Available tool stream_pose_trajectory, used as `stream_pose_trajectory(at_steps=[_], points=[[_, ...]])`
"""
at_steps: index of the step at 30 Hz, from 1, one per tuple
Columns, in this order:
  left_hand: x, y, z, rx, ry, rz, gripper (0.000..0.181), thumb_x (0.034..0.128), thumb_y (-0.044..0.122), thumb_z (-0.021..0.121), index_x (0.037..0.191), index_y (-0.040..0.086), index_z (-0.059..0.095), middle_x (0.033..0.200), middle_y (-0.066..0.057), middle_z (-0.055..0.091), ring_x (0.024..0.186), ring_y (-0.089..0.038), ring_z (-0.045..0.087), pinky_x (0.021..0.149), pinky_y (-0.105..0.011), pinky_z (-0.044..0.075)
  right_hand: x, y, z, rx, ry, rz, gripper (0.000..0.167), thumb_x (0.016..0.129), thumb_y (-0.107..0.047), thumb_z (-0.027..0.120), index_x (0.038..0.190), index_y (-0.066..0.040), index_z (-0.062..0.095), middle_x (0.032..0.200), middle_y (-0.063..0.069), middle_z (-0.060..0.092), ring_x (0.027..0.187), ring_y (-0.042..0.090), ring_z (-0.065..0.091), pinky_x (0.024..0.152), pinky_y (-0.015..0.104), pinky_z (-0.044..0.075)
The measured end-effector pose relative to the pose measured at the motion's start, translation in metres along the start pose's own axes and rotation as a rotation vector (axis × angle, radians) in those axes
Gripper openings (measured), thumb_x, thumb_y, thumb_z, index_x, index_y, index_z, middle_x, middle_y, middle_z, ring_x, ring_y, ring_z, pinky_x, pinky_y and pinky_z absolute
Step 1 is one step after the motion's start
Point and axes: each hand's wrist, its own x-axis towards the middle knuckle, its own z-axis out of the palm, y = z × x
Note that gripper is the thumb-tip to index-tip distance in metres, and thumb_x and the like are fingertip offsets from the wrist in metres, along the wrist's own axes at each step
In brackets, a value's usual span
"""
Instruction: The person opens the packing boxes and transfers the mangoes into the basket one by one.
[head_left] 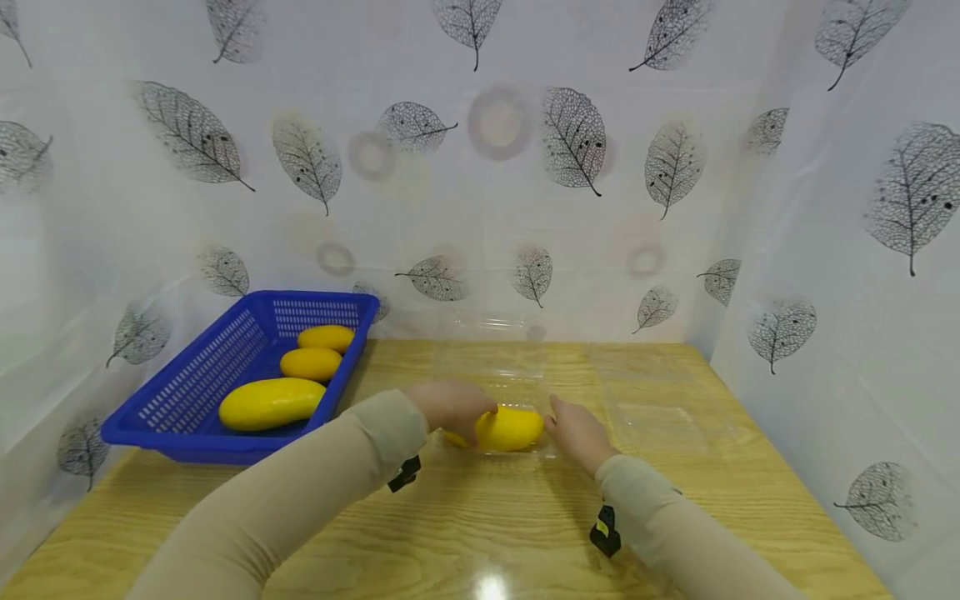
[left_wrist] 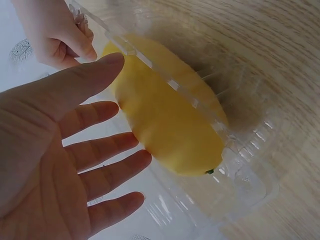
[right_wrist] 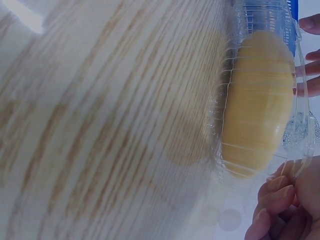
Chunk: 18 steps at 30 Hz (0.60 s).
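A yellow mango (head_left: 510,429) lies inside a clear plastic clamshell container (left_wrist: 250,185), whose hinged lid stands raised behind it in the head view. My left hand (left_wrist: 65,135) is over the container, fingers spread and fairly straight, the fingertips at the mango's side. In the left wrist view the thumb overlaps one end of the fruit. At the container's right end, my right hand (head_left: 579,433) has its fingers curled and pinches the clear rim. The right wrist view shows this right hand (right_wrist: 285,200) at the edge, beside the mango (right_wrist: 260,105) seen through the plastic wall.
A blue perforated basket (head_left: 187,367) stands at the left, with three more yellow mangoes (head_left: 270,404) inside. To the right lies another open clear container (head_left: 660,408). A leaf-patterned curtain (head_left: 480,208) encloses the back and sides of the wooden table (head_left: 450,533).
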Motion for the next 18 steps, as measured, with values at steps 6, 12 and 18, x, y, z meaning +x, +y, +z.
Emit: stream_pose_trajectory(at_steps=[6,12,18], points=[[0.008,-0.003,0.003,-0.026,0.019,-0.016,0.035,0.082,0.027,0.071,0.113,0.015,0.06,0.113,-0.001,0.06,0.103,-0.015,0.056,0.094,-0.033,0.042,0.0,-0.001,-0.001,0.009,0.0,0.018,0.046,0.094,-0.012,0.052,0.133,0.009,0.042,0.111,0.026,0.06,0.051,0.015,0.039,0.05,0.03,0.039],[0.02,-0.007,0.009,-0.028,0.028,-0.05,0.045,0.0833,0.029,0.07,0.123,0.014,0.055,0.115,-0.001,0.059,0.105,-0.015,0.055,0.096,-0.032,0.041,0.001,-0.001,0.0,-0.001,-0.001,0.02,0.046,0.094,-0.013,0.052,0.134,0.008,0.042,0.103,0.024,0.062,0.049,0.014,0.036,0.047,0.028,0.035],[0.025,-0.007,0.014,-0.011,0.063,-0.067,0.051,0.0798,0.029,0.074,0.124,0.014,0.053,0.112,-0.003,0.059,0.101,-0.017,0.056,0.092,-0.034,0.044,0.001,0.0,0.0,0.005,-0.01,0.02,0.047,0.094,-0.013,0.051,0.134,0.008,0.042,0.078,0.015,0.06,0.046,0.013,0.031,0.045,0.027,0.032]])
